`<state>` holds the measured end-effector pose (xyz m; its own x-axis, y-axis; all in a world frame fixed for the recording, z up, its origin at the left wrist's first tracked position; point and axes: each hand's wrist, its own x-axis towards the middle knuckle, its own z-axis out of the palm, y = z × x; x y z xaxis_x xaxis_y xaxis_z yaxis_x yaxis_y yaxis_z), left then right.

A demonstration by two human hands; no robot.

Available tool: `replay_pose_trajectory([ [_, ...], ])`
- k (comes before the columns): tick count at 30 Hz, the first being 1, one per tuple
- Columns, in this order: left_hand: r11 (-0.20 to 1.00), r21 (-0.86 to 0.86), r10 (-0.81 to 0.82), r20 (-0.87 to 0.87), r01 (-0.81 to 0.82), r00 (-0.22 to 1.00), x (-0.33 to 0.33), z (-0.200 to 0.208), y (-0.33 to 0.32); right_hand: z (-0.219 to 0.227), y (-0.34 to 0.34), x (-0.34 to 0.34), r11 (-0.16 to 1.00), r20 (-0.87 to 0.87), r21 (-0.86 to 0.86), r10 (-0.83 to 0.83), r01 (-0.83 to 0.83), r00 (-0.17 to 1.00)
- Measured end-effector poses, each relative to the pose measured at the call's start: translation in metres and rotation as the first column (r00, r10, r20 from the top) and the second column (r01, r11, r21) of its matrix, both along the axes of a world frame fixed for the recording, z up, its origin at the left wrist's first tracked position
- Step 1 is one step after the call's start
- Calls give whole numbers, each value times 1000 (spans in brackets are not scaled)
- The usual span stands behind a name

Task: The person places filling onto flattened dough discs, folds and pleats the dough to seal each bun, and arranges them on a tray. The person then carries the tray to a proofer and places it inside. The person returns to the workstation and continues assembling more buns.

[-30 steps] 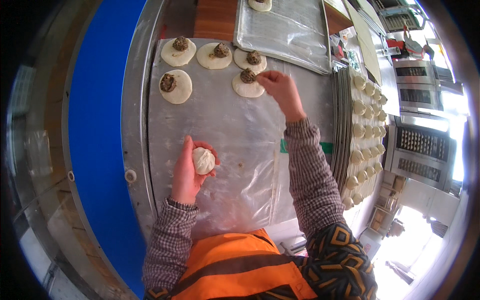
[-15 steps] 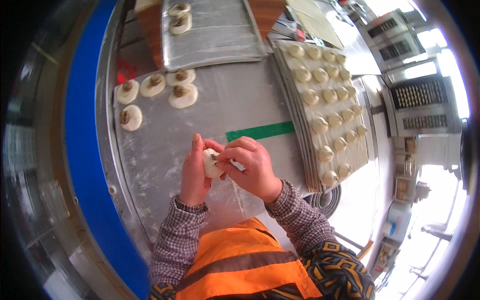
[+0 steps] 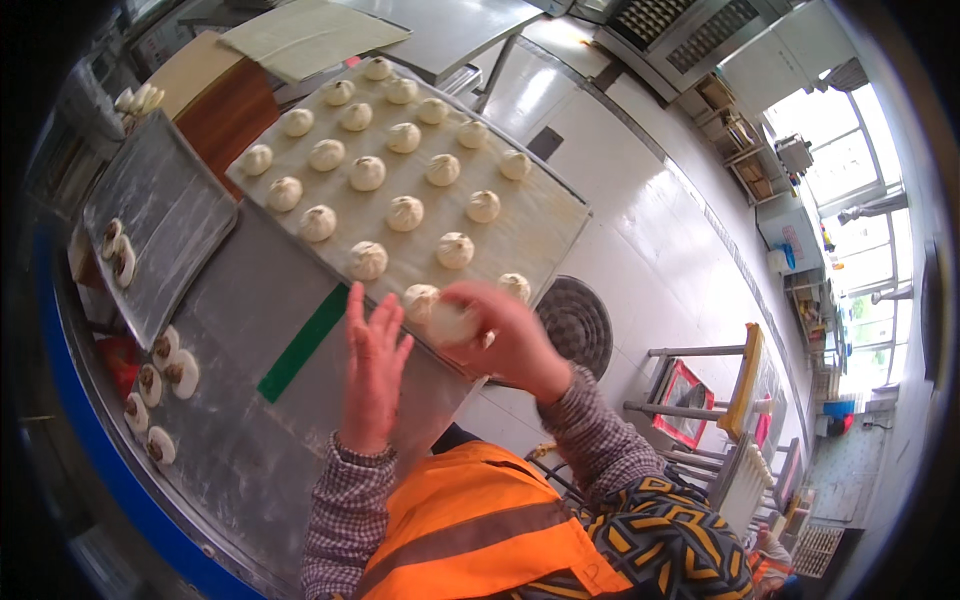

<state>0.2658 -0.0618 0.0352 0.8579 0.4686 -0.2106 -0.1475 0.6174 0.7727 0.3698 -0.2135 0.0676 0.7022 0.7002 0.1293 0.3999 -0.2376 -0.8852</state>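
The right hand grips a pleated dough bun over the near edge of the tray. The left hand hovers open. It looks best set gently, pleats up, in the open spot clear of the neighbouring buns.

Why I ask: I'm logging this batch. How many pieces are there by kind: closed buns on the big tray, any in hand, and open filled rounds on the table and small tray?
Closed buns on the big tray: 21
Bun in the right hand: 1
Open filled rounds on the table: 5
Filled rounds on the small tray: 2
Total: 29
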Motion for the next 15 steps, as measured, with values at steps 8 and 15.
replay_pose_trajectory([
  [8, 972, 181, 202, -316, -150, 927, -71, -82, 83, -105, -88, 137, 895, 29, -176, -412, 410, 911],
  [15, 738, 557, 674, -589, -381, 445, -212, -138, 256, -106, -95, 138, 897, -82, -122, -435, 424, 897],
])
